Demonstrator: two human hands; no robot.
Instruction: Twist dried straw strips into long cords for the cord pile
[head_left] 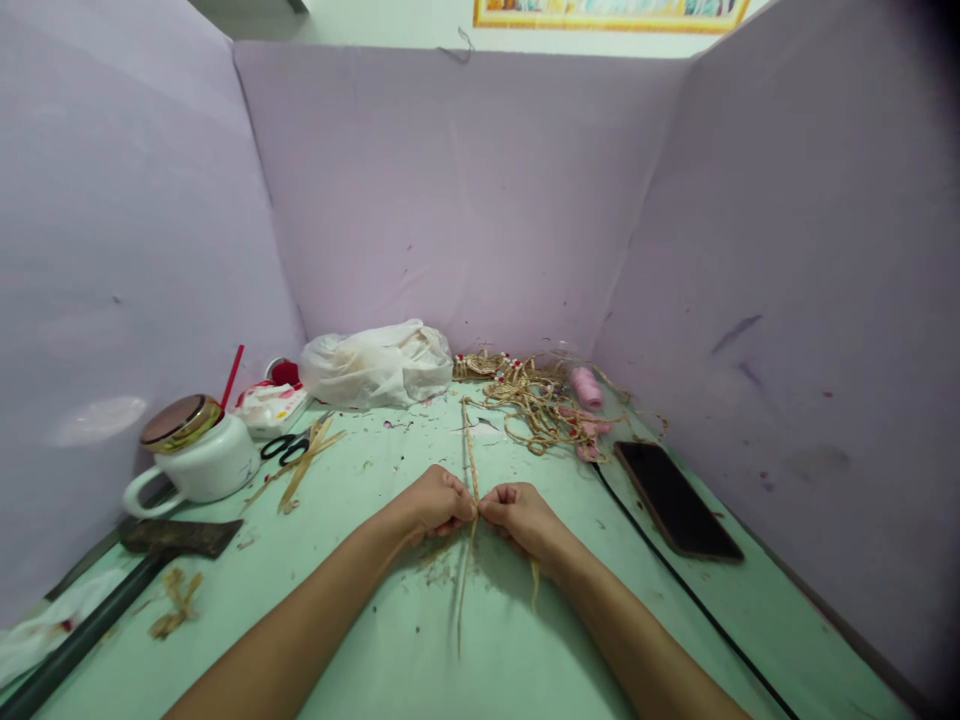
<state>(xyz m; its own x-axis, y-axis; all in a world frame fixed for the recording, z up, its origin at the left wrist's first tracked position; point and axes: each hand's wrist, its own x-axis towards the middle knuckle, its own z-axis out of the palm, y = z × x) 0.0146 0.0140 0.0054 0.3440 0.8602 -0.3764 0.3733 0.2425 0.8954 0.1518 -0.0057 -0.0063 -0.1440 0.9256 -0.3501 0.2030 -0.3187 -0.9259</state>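
Observation:
A thin tan braided cord [471, 455] runs away from me along the middle of the table, its far end near a small mark on the surface. My left hand [442, 500] is closed, thumb and fingers pinching the cord from the left. From the right, my right hand [519, 512] pinches at the same spot, its fingertips almost touching the left ones. A loose strand [463, 590] hangs toward me below the pinch, and a flat strip [535, 582] sticks out beneath my right hand.
Left: a hammer [176, 538], a white mug [210, 465] with a lidded jar, scissors [285, 447] and dry strips [304, 470]. At the back: a white plastic bag [379, 365], tangled cord [536, 400] and a pink thread spool [586, 387]. Right: a phone [679, 500] and black cable [675, 575].

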